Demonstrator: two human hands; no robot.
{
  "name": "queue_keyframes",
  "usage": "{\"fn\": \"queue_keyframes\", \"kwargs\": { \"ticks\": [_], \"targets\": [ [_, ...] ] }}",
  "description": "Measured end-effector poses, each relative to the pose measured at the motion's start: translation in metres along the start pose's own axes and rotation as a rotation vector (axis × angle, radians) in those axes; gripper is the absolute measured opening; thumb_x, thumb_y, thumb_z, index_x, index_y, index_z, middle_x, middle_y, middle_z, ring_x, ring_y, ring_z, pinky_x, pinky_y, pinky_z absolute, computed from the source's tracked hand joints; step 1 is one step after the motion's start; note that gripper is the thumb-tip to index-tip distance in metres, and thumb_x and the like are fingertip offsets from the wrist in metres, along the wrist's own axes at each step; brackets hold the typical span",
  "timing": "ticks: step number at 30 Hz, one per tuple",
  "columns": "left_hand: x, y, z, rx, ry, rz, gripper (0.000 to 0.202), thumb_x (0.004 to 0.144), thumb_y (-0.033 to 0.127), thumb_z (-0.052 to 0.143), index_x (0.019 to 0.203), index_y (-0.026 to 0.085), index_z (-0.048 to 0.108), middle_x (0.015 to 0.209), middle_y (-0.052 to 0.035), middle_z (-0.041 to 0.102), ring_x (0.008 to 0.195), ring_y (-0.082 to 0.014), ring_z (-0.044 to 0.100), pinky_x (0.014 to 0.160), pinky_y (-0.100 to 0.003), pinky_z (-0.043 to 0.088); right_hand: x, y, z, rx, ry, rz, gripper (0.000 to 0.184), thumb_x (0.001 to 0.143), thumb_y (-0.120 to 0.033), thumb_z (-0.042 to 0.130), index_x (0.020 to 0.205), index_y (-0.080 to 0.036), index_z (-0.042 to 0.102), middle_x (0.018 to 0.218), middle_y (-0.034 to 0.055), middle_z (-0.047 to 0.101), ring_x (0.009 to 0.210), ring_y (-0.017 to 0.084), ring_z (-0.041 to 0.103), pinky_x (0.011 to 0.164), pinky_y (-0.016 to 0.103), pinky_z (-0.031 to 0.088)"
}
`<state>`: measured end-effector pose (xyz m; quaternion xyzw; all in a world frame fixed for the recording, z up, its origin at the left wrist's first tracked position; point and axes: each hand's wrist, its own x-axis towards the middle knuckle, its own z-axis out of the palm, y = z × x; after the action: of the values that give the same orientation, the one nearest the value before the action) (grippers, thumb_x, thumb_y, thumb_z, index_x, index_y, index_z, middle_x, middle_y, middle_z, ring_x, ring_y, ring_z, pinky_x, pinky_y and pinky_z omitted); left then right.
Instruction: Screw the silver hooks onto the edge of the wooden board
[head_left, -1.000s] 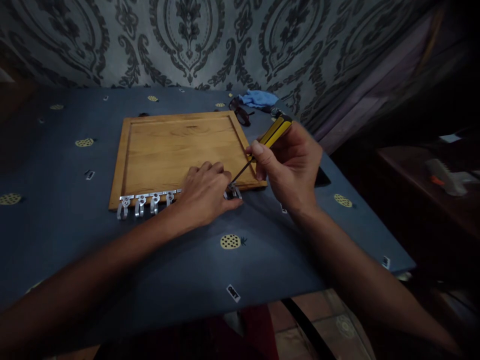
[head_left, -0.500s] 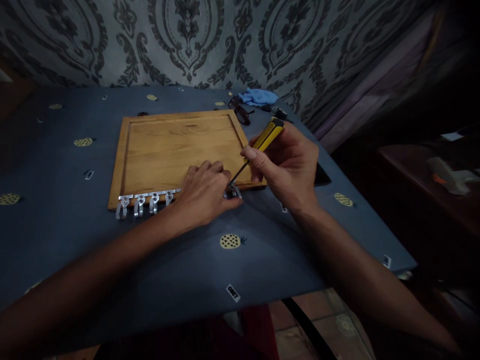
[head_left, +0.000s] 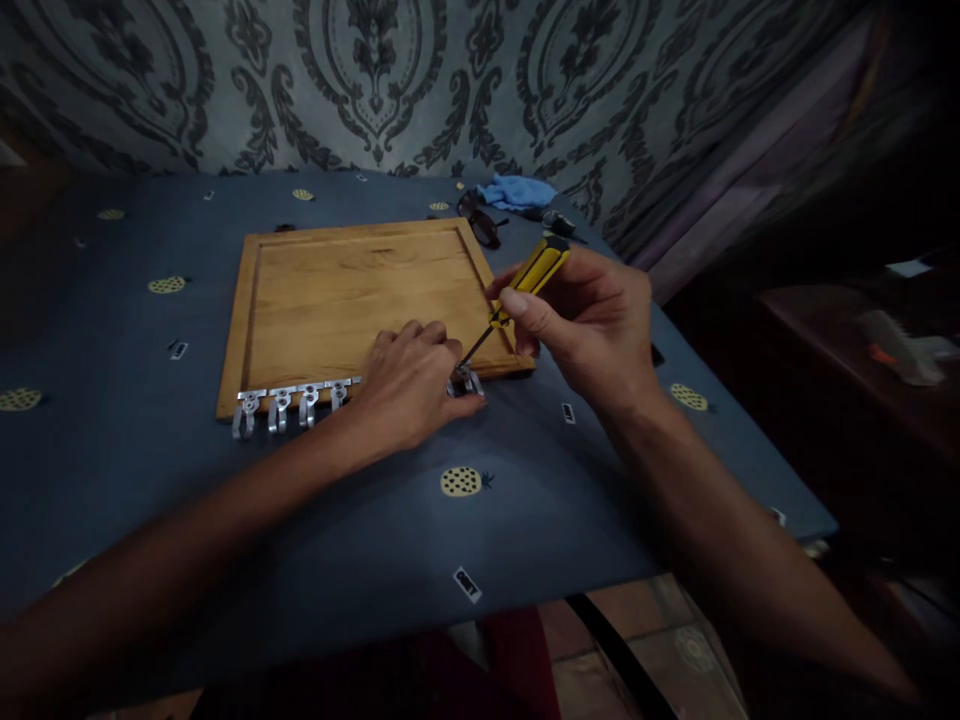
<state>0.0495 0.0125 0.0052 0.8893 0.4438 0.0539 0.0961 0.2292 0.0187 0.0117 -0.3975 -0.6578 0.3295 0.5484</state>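
Observation:
A wooden board (head_left: 360,290) with a raised frame lies flat on the table. Along its near edge runs a metal hook rail (head_left: 300,388) with several silver hooks hanging over the side. My left hand (head_left: 411,385) is closed over the rail's right part, fingers bent on the board and thumb along the near side, hiding some hooks. My right hand (head_left: 592,325) pinches a yellow and black screwdriver (head_left: 536,272) by its handle. The screwdriver slants down to the left, its tip at the rightmost hook (head_left: 469,380), just beside my left fingers.
Behind the board's far right corner lie sunglasses (head_left: 481,222), a blue cloth (head_left: 517,192) and a dark keyring-like item (head_left: 559,224). A dark flat object (head_left: 658,356) is mostly hidden by my right hand. A patterned tablecloth (head_left: 360,560) covers the table.
My right hand has shifted slightly right and loosened its fingers around the screwdriver handle. The screwdriver tip stays at the same hook. My left hand and the board are unmoved.

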Motion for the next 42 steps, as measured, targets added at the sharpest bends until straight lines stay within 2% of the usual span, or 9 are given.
{"fn": "queue_keyframes", "kwargs": {
  "ticks": [5,10,12,18,22,25,30,36,42],
  "targets": [
    [0.000,0.000,0.000,0.001,-0.010,0.001,0.043,0.093,0.052,0.068,0.114,0.015,0.071,0.121,-0.0120,0.067,0.121,-0.0357,0.059,0.096,-0.050,0.049,0.000,-0.003,-0.001,0.041,-0.002,0.020,0.033,0.076,-0.050,0.087,0.079,-0.025,0.066,0.077,-0.0033,0.069,0.047,0.008,0.053,0.041,0.025,0.047],
    [0.001,0.000,0.000,0.000,-0.004,0.001,0.043,0.093,0.052,0.068,0.113,0.014,0.072,0.119,-0.0126,0.067,0.121,-0.0359,0.060,0.096,-0.050,0.050,-0.001,-0.011,-0.005,0.055,-0.082,0.028,0.031,0.082,-0.050,0.083,0.101,-0.028,0.074,0.083,-0.0021,0.073,0.050,0.010,0.059,0.048,0.027,0.051],
    [0.001,0.000,0.000,0.005,-0.004,0.007,0.043,0.093,0.053,0.068,0.112,0.014,0.072,0.119,-0.0127,0.068,0.120,-0.0361,0.060,0.095,-0.050,0.050,-0.001,-0.011,-0.006,0.036,-0.092,0.020,0.029,0.084,-0.049,0.081,0.103,-0.028,0.076,0.083,-0.0014,0.072,0.051,0.010,0.060,0.048,0.028,0.051],
    [0.001,0.000,0.000,0.007,-0.011,-0.004,0.044,0.092,0.053,0.069,0.113,0.015,0.071,0.119,-0.0121,0.068,0.120,-0.0357,0.060,0.095,-0.050,0.050,-0.003,-0.003,0.002,0.003,0.012,-0.050,0.029,0.073,-0.048,0.090,0.078,-0.026,0.071,0.067,-0.0048,0.063,0.046,0.009,0.054,0.040,0.026,0.046],
    [0.001,0.001,0.000,0.011,-0.015,-0.006,0.044,0.093,0.053,0.068,0.114,0.015,0.071,0.121,-0.0122,0.067,0.120,-0.0355,0.059,0.095,-0.049,0.050,-0.004,-0.005,0.009,-0.043,0.173,-0.112,0.033,0.075,-0.049,0.089,0.073,-0.026,0.065,0.065,-0.0054,0.060,0.044,0.008,0.054,0.039,0.025,0.044],
    [0.001,0.001,0.000,0.007,-0.017,-0.006,0.044,0.093,0.053,0.068,0.115,0.015,0.071,0.121,-0.0120,0.067,0.121,-0.0351,0.059,0.096,-0.049,0.049,-0.003,-0.007,0.010,-0.084,0.232,-0.161,0.037,0.076,-0.052,0.087,0.071,-0.024,0.062,0.064,-0.0053,0.058,0.042,0.008,0.053,0.036,0.024,0.042],
    [0.001,0.000,0.000,0.000,-0.009,-0.010,0.043,0.092,0.053,0.068,0.114,0.015,0.071,0.119,-0.0119,0.067,0.119,-0.0345,0.059,0.095,-0.048,0.048,-0.004,-0.005,0.009,-0.118,0.186,-0.123,0.041,0.075,-0.058,0.086,0.072,-0.026,0.060,0.064,-0.0047,0.058,0.044,0.009,0.052,0.036,0.025,0.046],
    [0.001,0.000,-0.001,0.004,-0.019,-0.009,0.042,0.093,0.053,0.068,0.113,0.016,0.071,0.120,-0.0119,0.067,0.120,-0.0343,0.059,0.095,-0.048,0.048,-0.004,0.001,0.008,-0.136,0.158,-0.116,0.038,0.075,-0.056,0.086,0.074,-0.027,0.061,0.065,-0.0044,0.060,0.045,0.011,0.053,0.040,0.027,0.050],
    [0.001,0.001,-0.003,0.003,-0.034,-0.013,0.042,0.093,0.052,0.067,0.114,0.016,0.070,0.121,-0.0122,0.067,0.121,-0.0344,0.058,0.097,-0.048,0.048,-0.005,-0.001,0.008,-0.110,0.133,-0.103,0.039,0.075,-0.053,0.087,0.072,-0.026,0.059,0.065,-0.0049,0.057,0.047,0.010,0.051,0.039,0.027,0.047]
  ]
}}
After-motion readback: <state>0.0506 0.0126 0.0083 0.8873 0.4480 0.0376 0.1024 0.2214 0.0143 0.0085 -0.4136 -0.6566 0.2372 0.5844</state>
